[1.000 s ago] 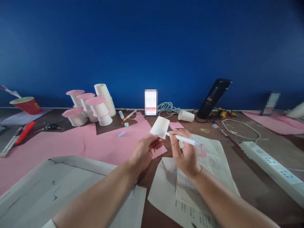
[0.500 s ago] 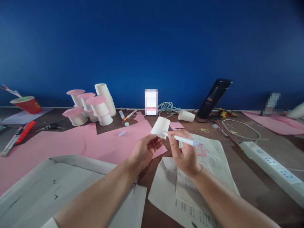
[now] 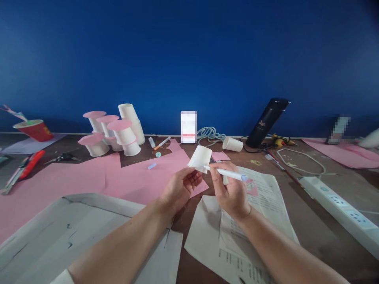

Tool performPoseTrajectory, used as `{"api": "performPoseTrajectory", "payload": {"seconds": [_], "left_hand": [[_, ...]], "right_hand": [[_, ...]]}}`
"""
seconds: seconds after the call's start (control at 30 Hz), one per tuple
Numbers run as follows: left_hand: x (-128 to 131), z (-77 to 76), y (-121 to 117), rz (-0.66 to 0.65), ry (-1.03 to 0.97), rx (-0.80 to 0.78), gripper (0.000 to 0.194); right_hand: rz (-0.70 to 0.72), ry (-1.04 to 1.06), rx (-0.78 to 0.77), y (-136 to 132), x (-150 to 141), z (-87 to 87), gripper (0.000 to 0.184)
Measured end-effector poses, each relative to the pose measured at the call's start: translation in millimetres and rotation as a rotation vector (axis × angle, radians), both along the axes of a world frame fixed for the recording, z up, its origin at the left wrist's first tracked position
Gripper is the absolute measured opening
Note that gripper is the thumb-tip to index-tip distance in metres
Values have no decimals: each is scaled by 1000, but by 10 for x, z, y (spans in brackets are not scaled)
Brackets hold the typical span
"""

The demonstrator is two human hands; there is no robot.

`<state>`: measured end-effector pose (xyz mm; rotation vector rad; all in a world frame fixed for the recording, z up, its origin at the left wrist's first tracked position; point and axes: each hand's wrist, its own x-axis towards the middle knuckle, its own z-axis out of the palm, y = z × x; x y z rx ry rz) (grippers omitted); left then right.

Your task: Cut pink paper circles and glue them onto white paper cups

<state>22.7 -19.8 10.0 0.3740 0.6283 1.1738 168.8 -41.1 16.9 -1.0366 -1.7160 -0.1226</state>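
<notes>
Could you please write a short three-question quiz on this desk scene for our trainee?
1. True or false: the left hand holds a paper cup while the right hand holds a pen.

2. Multiple choice: where in the picture does the power strip lie?
A) Along the left edge
B) Toward the right side
C) At the very centre

3. Fill in the gap: the discs on the clustered cups at the left are ____ in colour.

Key: 1. True. 2. B. 3. Pink.
</notes>
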Motion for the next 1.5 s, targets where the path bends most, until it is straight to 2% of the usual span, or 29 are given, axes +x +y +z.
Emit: {"api": "performPoseTrajectory", "payload": {"seconds": [0.2, 0.73, 1.5], "left_hand": [[-9, 11, 17, 33, -28, -69, 7], [-9, -46, 27, -2, -25, -22, 6], [-9, -16, 1, -3, -31, -21, 5]], "right_hand": [[-52, 74, 35, -9, 6, 27, 9], [-2, -18, -33, -26, -31, 11, 8], [-14, 58, 29, -19, -10, 15, 9]]}}
